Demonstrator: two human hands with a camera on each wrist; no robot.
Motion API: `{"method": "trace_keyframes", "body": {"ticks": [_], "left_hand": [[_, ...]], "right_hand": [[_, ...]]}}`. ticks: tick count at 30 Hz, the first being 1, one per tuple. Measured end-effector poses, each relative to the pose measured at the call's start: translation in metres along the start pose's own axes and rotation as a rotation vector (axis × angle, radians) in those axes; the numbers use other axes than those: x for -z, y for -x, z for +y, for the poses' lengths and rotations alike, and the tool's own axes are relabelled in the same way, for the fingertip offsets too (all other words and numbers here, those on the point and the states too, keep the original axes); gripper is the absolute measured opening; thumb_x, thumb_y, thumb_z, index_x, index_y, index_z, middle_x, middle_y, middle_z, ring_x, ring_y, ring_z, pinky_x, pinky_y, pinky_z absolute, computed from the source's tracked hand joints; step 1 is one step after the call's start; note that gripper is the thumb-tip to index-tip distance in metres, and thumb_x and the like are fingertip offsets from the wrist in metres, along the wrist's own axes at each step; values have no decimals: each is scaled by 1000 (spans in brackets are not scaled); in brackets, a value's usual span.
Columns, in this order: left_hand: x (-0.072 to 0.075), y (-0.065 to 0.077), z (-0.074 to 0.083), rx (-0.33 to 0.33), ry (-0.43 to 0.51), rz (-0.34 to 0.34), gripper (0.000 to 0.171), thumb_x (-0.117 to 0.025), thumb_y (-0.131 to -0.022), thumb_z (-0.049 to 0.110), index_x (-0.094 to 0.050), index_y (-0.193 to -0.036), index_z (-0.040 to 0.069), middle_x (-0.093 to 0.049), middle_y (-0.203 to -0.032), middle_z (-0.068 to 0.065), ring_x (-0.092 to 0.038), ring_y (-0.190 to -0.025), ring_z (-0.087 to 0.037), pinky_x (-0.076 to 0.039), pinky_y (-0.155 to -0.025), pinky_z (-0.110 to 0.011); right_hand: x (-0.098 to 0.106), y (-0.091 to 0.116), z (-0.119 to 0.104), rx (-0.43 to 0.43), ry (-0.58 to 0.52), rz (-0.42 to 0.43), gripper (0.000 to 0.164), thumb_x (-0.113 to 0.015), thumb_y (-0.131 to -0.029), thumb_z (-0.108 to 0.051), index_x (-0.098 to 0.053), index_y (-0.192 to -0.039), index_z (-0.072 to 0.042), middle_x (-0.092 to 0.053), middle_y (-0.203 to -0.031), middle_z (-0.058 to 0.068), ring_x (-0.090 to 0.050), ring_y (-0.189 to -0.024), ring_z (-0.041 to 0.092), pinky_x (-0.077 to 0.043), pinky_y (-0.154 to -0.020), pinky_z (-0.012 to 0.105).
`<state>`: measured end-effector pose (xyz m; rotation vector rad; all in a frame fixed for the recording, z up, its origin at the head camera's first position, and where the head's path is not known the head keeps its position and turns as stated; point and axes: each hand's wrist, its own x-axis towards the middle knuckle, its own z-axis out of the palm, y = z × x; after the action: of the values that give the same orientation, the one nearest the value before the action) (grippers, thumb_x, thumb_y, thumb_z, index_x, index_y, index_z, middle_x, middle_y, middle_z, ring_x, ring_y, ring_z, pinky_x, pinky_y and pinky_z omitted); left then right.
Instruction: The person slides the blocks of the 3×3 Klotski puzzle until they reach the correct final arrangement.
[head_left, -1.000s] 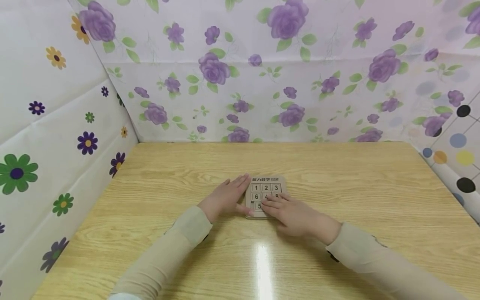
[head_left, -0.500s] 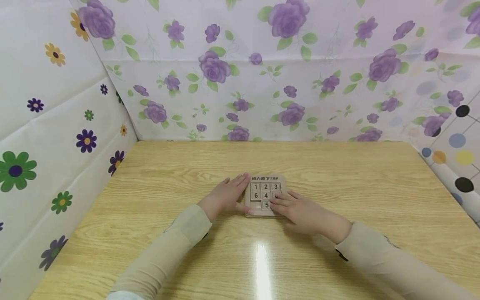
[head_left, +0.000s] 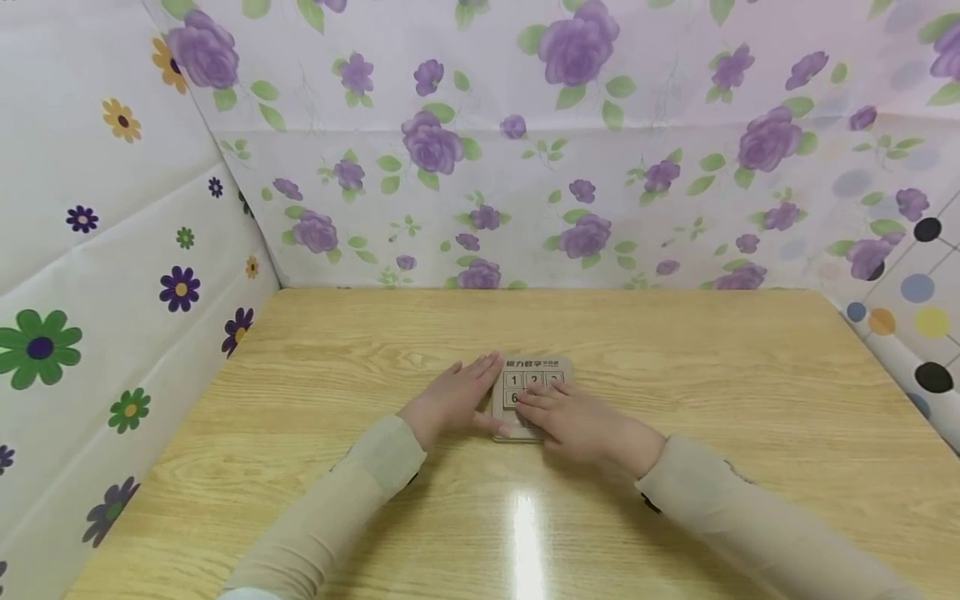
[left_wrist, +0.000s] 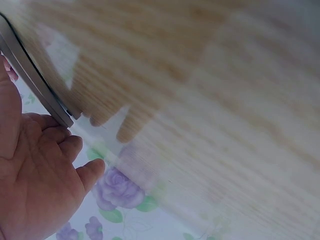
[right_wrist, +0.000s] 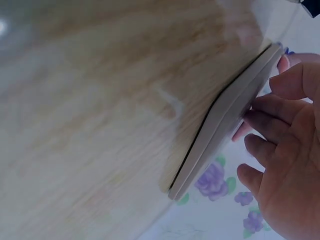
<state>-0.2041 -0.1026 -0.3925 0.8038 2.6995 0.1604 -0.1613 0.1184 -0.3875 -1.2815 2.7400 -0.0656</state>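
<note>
A beige number slide puzzle (head_left: 498, 423) with printed square tiles lies flat on the table. Tiles 1, 2 and 6 can be read; the right hand covers most of the middle and lower ones. Along the puzzle's left edge rests my left hand (head_left: 452, 400), fingers straight toward the upper left corner and thumb touching the lower left corner. My right hand (head_left: 588, 425) reaches in from the right and lays its fingertips on the tiles around the middle. Both wrist views show the puzzle's thin side edge (left_wrist: 37, 82) and fingers next to it; its face is hidden there.
The wood-grain table (head_left: 675, 350) spreads around the puzzle, with a bright glare streak in front. A flowered cloth (head_left: 465, 200) stands at the back, with patterned cloths along the left and right sides.
Tile 5 slid rightward to the middle of the bottom row between the two earlier frames. My right hand moved slightly right, then back left over the middle tiles. The left hand stayed in place.
</note>
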Motion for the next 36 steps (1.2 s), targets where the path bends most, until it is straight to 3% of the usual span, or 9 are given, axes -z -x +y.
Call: {"method": "trace_keyframes", "body": {"ticks": [16, 22, 29, 36], "left_hand": [[0, 0, 1, -3, -15, 11, 110, -58, -76, 68, -6, -154, 10, -3, -160, -4, -7, -148, -19, -10, -121, -43], [0, 1, 3, -4, 1, 12, 110, -59, -76, 68, -6, -154, 10, -3, -160, -4, -8, -147, -19, -10, -121, -43], [0, 1, 2, -7, -10, 23, 110, -59, -76, 69, -8, -154, 9, -6, -160, -5, -10, -147, -20, -12, -120, -44], [-1, 1, 1, -9, 1, 19, 110, -59, -76, 68, -8, -154, 9, -5, -160, -5, -8, -148, -19, -11, -121, -44]], "right_hand": [[-1, 13, -15, 40, -13, -2, 53, -53, -88, -15, -47, -139, -2, -46, -145, 13, -36, -138, 30, -23, -117, 50], [0, 16, -11, 12, -46, -5, 57, -54, -88, -17, -42, -142, 1, -40, -148, 15, -31, -140, 33, -21, -117, 51], [1, 16, -5, -59, 14, -9, 59, -57, -87, -18, -43, -141, 2, -41, -147, 17, -32, -139, 35, -23, -117, 50], [-1, 11, -4, -29, 10, 3, 58, -56, -89, -19, -43, -141, 0, -40, -148, 14, -33, -140, 32, -23, -117, 49]]}}
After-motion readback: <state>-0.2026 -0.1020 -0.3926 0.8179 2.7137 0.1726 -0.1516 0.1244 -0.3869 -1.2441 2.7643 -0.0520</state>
